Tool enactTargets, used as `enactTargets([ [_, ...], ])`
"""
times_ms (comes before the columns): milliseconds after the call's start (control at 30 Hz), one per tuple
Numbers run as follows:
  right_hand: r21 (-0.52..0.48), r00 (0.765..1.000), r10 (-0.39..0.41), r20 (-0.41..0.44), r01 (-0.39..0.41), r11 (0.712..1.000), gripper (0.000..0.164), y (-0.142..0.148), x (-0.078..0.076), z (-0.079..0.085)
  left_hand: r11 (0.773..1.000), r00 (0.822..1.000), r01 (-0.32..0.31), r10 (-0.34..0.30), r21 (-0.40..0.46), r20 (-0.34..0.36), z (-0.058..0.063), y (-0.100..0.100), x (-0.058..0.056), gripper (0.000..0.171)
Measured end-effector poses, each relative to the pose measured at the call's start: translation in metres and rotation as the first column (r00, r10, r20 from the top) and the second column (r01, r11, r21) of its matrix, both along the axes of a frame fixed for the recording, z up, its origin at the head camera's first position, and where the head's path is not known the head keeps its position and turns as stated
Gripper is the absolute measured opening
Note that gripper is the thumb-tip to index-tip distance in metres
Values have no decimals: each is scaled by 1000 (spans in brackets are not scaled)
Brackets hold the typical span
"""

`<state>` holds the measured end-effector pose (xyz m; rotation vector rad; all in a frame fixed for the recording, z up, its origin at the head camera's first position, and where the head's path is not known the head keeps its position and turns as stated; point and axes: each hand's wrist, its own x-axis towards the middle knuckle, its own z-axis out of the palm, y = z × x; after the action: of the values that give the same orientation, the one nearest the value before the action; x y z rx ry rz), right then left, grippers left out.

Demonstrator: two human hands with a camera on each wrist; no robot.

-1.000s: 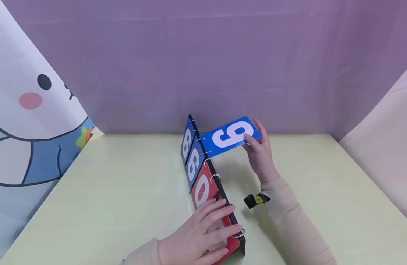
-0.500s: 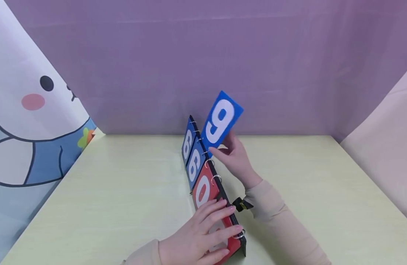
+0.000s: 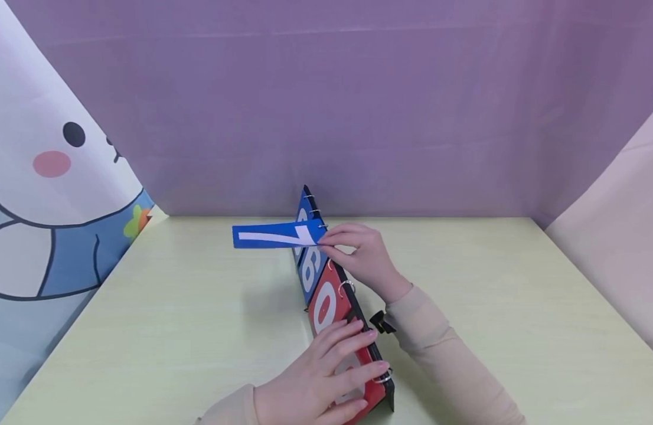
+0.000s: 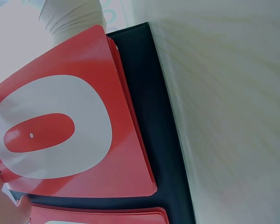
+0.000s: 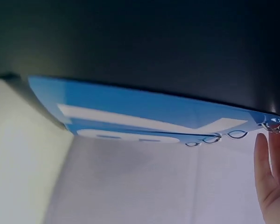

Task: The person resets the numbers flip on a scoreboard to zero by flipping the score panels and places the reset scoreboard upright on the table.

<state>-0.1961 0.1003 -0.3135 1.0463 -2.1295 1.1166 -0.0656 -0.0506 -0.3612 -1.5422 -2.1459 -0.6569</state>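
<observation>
A flip scoreboard (image 3: 308,298) with blue and red number cards on metal rings stands on edge across the table. With thumb and fingertips, my right hand (image 3: 361,254) pinches a blue number card (image 3: 276,236) by its ring edge. That card sticks out level to the left and bears a slanted white numeral, a 1 or a 7. Below it, a blue 6 card (image 3: 309,271) hangs on the front. My left hand (image 3: 321,378) lies with spread fingers over the near red cards and the top edge. In the left wrist view a red 0 card (image 4: 93,126) fills the left side.
The pale tabletop (image 3: 188,307) spreads to both sides. Behind it rises a purple cloth backdrop (image 3: 326,106), with a cartoon-print cloth (image 3: 50,195) at left. A black strap (image 3: 382,323) hangs at the right wrist. The board's dark panel (image 5: 144,46) covers the top of the right wrist view.
The blue 9 card swung up from behind the board and over its top to the front left, showing its other side. My right hand moved left to the rings. The left hand stayed still.
</observation>
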Motion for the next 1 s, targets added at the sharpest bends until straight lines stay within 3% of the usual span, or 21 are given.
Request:
enactTargets([
  [167,107,997,36,-71,-29,994,10,0,-3,5,1000,1000,-3,3,-4,-5,1,0,0,48],
  [367,233,996,87,-36,-77,969,9,1,-4,12,1000,1000,-4,5,-8,11,1,0,1,47],
  [567,336,994,112,-9,-102,936,11,3,-4,17,1000,999,5,-4,27,-44,1,1,0,46],
  [800,352,989,128,72,-146,925,18,6,-4,15,997,991,32,-23,69,-128,-1,2,-3,45],
  [1000,284,985,132,111,-159,946,19,6,-2,7,996,984,36,-21,79,-176,-1,1,-4,44],
])
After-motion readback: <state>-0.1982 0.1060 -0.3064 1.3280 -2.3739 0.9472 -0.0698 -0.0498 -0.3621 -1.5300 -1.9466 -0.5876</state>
